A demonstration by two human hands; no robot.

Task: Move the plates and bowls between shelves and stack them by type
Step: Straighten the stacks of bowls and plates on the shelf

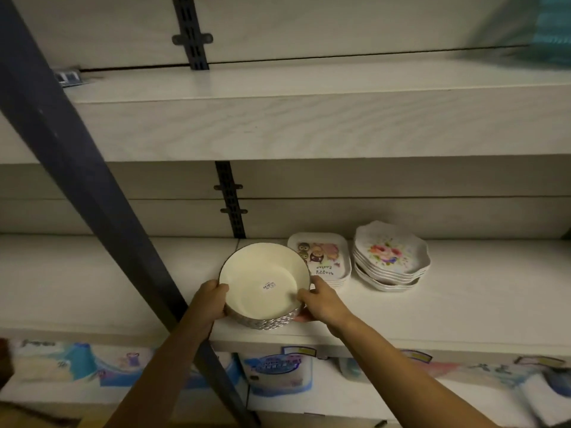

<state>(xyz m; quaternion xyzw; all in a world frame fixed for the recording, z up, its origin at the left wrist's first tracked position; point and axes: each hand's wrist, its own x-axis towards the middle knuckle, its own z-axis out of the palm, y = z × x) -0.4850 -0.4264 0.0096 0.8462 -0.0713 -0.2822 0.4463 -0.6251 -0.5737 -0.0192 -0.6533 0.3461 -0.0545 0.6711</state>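
Cream bowls (265, 273) stacked at the shelf (432, 304): my left hand (210, 299) and right hand (319, 304) grip them, fingers (221, 288) curled round.

the stack of bowls (262, 264) at the front edge of the pale wood-grain shelf (463, 304) is cream inside with a thin dark rim, a white barcode sticker (269, 285), and a silvery woven pattern outside. the rectangular plates (321, 261) are white with brown owls and pink print. the scalloped plates (391, 254) are white with pink and purple flowers.
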